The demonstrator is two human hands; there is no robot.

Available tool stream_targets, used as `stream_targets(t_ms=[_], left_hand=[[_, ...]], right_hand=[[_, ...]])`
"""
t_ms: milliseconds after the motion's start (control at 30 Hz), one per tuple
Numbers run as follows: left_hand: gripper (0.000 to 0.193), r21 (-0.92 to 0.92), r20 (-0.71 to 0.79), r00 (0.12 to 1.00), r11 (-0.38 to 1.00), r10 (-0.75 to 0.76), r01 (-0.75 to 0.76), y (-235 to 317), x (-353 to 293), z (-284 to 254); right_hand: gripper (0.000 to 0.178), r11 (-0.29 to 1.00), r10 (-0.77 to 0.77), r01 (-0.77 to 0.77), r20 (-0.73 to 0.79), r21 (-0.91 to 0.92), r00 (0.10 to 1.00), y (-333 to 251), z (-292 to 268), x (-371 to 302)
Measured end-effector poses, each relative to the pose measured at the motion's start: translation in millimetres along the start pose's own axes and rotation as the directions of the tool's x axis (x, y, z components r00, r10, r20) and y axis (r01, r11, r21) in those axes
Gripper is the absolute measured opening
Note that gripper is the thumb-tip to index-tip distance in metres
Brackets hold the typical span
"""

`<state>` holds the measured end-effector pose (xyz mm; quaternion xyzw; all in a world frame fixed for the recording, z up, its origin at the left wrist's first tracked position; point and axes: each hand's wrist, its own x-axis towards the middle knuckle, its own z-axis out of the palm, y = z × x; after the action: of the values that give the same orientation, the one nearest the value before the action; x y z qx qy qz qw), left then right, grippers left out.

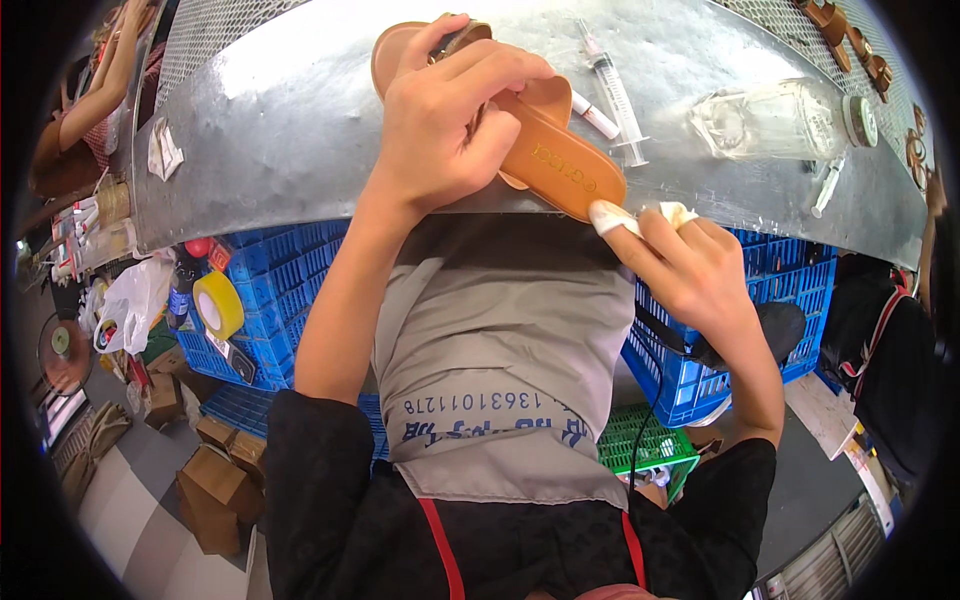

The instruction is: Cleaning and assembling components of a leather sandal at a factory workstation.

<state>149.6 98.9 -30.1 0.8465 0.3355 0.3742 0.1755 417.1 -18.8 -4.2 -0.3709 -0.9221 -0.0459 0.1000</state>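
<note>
My left hand (440, 120) is closed around the strap part of a tan sandal (565, 165) above the metal table. The sandal's flat insole carries gold lettering and its heel end points toward my right hand. Another tan sole-like piece (550, 95) shows just behind it; whether this is a second sandal I cannot tell. A white cloth (676, 213) is wrapped over the fingers of my right hand (690, 265), which pinch it. The covered index fingertip touches the sandal's heel edge.
Beyond the sandal, a syringe (615, 95) and a small white tube (595, 115) lie on the metal table (290, 130). A clear jar (770, 120) lies to the right, near a smaller syringe (828, 188). Blue crates (280, 290) stand below. Another person's arm (100, 95) is far left.
</note>
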Motion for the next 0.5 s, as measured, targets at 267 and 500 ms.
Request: stream_targets(t_ms=[267, 500], left_hand=[[0.041, 0.034, 0.005, 1.0, 0.999, 0.026, -0.026, 3, 7, -2], [0.039, 0.015, 0.001, 1.0, 1.0, 0.009, -0.009, 5, 6, 5]], right_hand=[[0.05, 0.998, -0.068, 0.069, 0.022, -0.009, 0.997, 5, 0, 10], [0.049, 0.994, -0.101, 0.103, 0.058, -0.024, 0.993, 10, -4, -4]])
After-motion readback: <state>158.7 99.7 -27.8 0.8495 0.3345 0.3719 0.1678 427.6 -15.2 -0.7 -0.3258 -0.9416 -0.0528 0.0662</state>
